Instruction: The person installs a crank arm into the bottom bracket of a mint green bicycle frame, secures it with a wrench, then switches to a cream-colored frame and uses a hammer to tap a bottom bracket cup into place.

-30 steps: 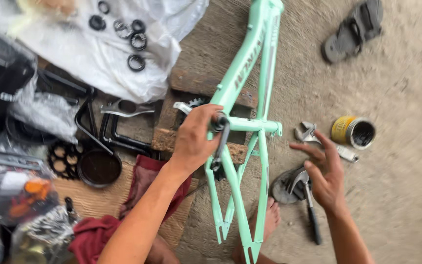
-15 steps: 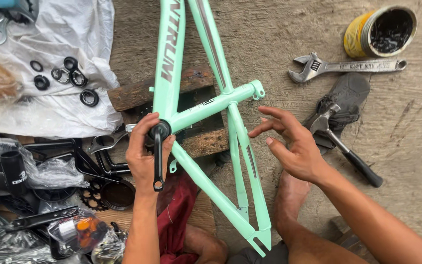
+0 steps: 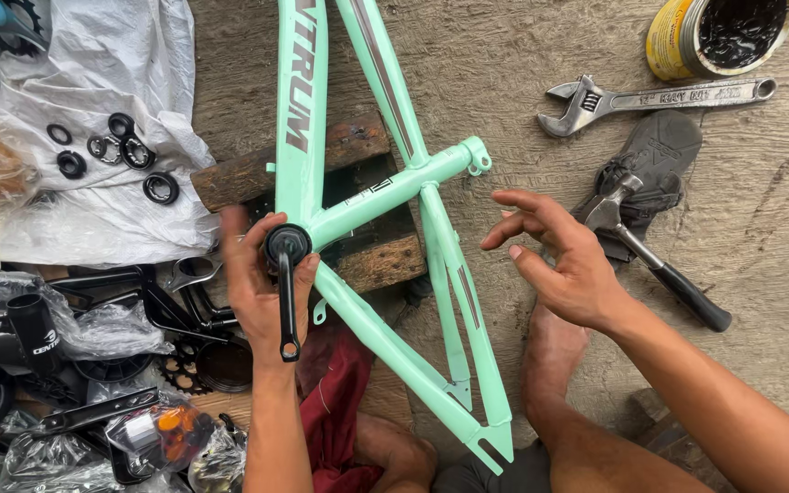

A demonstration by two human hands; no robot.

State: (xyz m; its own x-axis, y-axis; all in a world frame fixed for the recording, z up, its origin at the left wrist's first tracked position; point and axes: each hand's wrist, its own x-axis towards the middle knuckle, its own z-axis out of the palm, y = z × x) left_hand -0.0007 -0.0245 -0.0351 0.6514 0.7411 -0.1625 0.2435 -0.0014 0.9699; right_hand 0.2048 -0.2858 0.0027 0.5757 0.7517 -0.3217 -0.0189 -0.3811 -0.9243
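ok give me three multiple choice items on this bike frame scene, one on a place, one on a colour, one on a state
1. Where does the adjustable wrench lie?
A. on the white plastic sheet
B. on the ground just below the open tin
C. across the frame

2. What colour is the bike frame?
A. mint green
B. red
C. black

3. What is the right hand doing?
A. gripping the hammer
B. holding the wrench
C. hovering open, holding nothing

Answers:
1 B, the wrench lies on bare ground under the tin.
2 A, the tubes are pale mint green.
3 C, its fingers are spread beside the frame, apart from the hammer, while the left hand holds the black tool at the bottom bracket.
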